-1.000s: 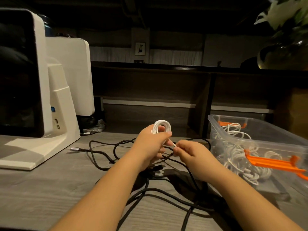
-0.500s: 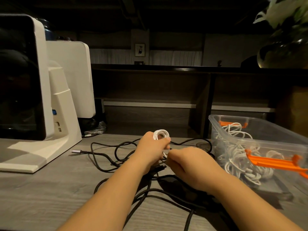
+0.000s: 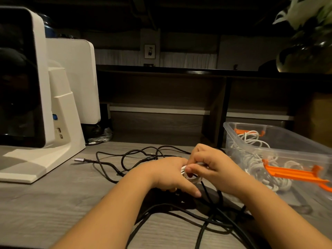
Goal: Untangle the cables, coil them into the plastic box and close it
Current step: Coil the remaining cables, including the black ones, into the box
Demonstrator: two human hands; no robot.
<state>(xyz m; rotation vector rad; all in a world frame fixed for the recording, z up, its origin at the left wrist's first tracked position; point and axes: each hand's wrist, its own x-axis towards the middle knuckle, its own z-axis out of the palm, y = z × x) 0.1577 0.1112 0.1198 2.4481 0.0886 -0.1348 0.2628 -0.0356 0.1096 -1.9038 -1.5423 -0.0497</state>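
- At frame centre, the left hand (image 3: 168,174) and right hand (image 3: 213,165) meet over a small coil of white cable (image 3: 190,174); both hands pinch it, fingers curled round its loops.
- Loose black cables (image 3: 136,155) sprawl on the grey wood-grain table (image 3: 53,203), under and behind the hands, one ending in a silver plug (image 3: 79,159) at centre left.
- At the right edge stands a clear plastic box (image 3: 280,141) with orange latches (image 3: 294,174), holding coiled white cables (image 3: 255,159).
- A white machine (image 3: 59,97) fills the upper left.
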